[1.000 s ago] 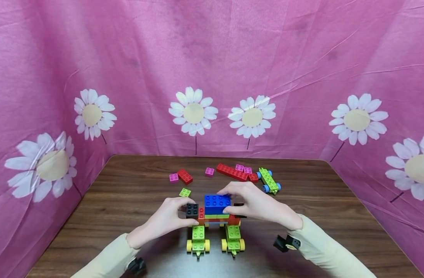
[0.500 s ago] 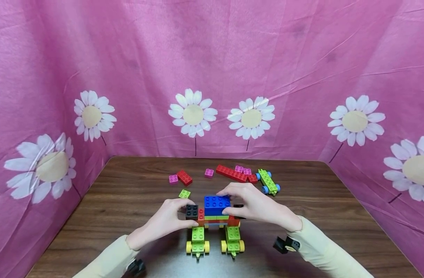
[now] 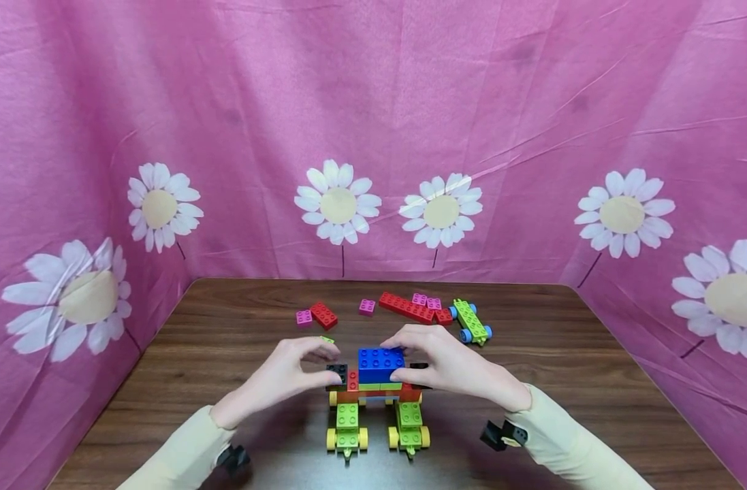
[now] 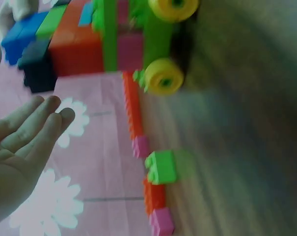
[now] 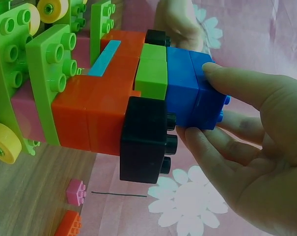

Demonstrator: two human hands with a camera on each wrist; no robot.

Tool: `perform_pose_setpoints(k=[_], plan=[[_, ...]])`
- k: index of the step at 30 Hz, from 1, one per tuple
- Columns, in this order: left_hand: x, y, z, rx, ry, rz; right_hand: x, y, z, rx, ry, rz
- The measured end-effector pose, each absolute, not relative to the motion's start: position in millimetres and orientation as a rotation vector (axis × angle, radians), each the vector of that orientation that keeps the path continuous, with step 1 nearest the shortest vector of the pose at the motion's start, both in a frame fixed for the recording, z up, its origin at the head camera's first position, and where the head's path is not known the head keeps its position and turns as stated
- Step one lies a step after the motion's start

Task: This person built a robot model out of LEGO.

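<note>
On the table in front of me stands a toy-brick build on green wheeled bases (image 3: 347,418) with yellow wheels. Red bricks (image 5: 96,115) span the bases, topped by a light green layer (image 5: 151,78) and stacked blue bricks (image 3: 379,368). A black brick (image 4: 38,66) sits at the left end, another black brick (image 5: 144,140) at the right. My right hand (image 3: 448,361) pinches the upper blue brick between thumb and fingers. Beside the left black brick is my left hand (image 3: 278,373), fingers extended and, in the left wrist view, apart from it.
Toward the back lie a long red brick (image 3: 404,307), smaller red (image 3: 324,315) and pink bricks (image 3: 304,318), and a green wheeled base (image 3: 470,320) with blue wheels. My left hand partly covers a light green brick (image 3: 327,339). A pink flowered cloth (image 3: 385,122) hangs behind.
My left hand has let go of the left black brick and moved slightly left and up, its fingers spreading. My right hand has stayed on the blue brick.
</note>
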State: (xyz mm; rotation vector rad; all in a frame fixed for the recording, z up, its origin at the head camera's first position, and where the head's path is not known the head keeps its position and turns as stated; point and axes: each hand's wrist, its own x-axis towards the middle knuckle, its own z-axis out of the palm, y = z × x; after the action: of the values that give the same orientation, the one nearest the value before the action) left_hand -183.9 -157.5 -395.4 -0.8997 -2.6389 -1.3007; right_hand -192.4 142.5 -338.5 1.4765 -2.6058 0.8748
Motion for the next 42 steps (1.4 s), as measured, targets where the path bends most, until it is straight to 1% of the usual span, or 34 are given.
perform_pose_setpoints(k=[5,10,17,24,33,42], plan=[[-206.4,-168.9,-384.9,-0.774,-2.619,-1.289,-192.1,142.2,-338.8,1.469,-2.605,0.864],[-238.8,-178.6,-386.7,-0.735,-2.615,-1.197,-191.4,141.8,-339.3,1.459,-2.61,0.863],[-284.3,-188.4,-402.4,-0.803,-2.671,-1.001,-190.2,141.6,-340.2,1.451,-2.603,0.854],[-317.4,-185.7,-408.7,-0.942,-2.883,-0.715,-190.5,141.9,-342.5,1.465,-2.574,0.878],[-336.9,-169.7,-413.5,-1.019,-3.007,-0.418,-190.2,140.8,-339.8,1.45,-2.616,0.887],[-341.6,-164.2,-414.6,-1.104,-2.934,-0.342,-189.9,140.7,-338.8,1.441,-2.62,0.884]])
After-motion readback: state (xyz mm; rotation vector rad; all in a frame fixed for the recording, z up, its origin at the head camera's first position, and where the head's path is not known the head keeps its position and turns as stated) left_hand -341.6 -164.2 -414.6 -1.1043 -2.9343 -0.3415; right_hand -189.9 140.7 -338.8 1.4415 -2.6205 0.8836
